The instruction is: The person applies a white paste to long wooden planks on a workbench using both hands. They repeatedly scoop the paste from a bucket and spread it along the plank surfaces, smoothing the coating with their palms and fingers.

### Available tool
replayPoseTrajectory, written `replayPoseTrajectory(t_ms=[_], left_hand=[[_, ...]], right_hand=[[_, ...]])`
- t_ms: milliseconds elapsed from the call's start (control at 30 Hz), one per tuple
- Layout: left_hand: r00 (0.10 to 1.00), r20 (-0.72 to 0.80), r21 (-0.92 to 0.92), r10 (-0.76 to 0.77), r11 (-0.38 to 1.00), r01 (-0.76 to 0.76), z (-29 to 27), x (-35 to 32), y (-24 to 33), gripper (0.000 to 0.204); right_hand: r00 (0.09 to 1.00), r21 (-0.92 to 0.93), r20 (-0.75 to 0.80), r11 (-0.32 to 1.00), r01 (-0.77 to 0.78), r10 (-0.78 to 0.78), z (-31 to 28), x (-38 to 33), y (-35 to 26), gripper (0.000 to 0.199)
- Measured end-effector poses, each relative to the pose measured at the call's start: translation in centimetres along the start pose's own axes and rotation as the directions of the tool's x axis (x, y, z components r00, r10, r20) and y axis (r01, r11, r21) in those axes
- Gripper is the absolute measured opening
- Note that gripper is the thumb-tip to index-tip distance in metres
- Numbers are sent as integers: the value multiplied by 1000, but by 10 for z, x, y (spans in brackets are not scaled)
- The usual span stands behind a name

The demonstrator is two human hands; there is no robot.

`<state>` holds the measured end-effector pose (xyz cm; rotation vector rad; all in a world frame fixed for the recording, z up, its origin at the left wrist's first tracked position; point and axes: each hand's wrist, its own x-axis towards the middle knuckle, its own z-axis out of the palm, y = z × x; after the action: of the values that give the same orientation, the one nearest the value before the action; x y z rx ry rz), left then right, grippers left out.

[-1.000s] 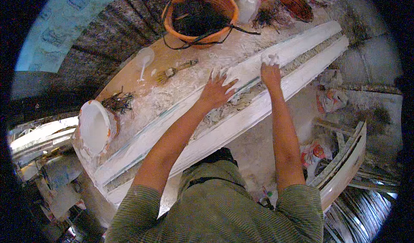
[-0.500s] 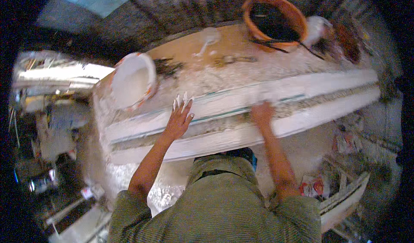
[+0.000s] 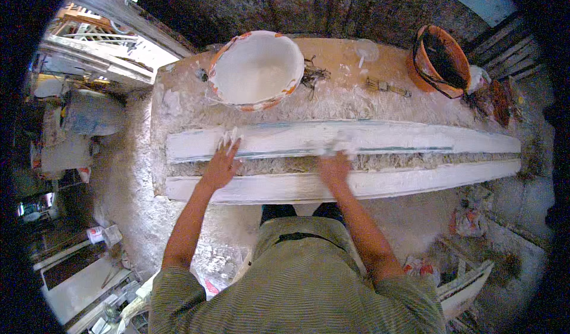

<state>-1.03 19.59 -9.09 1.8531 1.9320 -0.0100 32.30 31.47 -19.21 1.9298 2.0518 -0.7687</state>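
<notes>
Two long white-coated strips [image 3: 415,133] lie side by side on the worktable, a rough grey-brown gap between them. Blue-green streaks show along the edges of the farther one. My left hand [image 3: 222,164] rests on the left part of this far strip, fingers spread and stretched out, their tips coated white. Over the middle of the same strip is my right hand [image 3: 335,169]. Its fingers are smeared by motion, with a whitish blur around them, so whether they hold anything is unclear. The nearer strip [image 3: 285,187] runs beneath my wrists.
Behind the strips stands a wide white tub [image 3: 258,67] with an orange-marked rim and pale contents. An orange bucket [image 3: 420,61] sits at the far right. Between them lie a brush [image 3: 389,88] and dark fibres [image 3: 314,73]. White residue covers much of the worktable [image 3: 344,104].
The view has turned, so the tub and strips appear shifted. My right hand has moved left along the far strip, closer to my left hand, which remains on that strip with fingers spread.
</notes>
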Motion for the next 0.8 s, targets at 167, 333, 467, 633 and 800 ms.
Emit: replayPoseTrajectory(t_ms=[167, 333, 467, 633, 800], left_hand=[[998, -2, 4, 65, 998, -65, -14, -11, -47, 64], [971, 13, 30, 241, 970, -241, -23, 10, -51, 64], [922, 73, -30, 379, 925, -378, -32, 44, -26, 64], [889, 1, -163, 459, 877, -452, -21, 107, 29, 57], [845, -74, -394, 530, 762, -513, 20, 200, 99, 52]], right_hand=[[804, 40, -404, 869, 493, -437, 5, -55, -150, 81], [995, 116, -22, 988, 99, -97, -42, -41, -170, 64], [989, -40, -145, 999, 35, -41, -58, 4, -85, 56], [921, -62, -355, 978, -198, 164, -82, 73, 60, 52], [928, 15, -251, 960, -281, 276, -140, 94, 160, 53]])
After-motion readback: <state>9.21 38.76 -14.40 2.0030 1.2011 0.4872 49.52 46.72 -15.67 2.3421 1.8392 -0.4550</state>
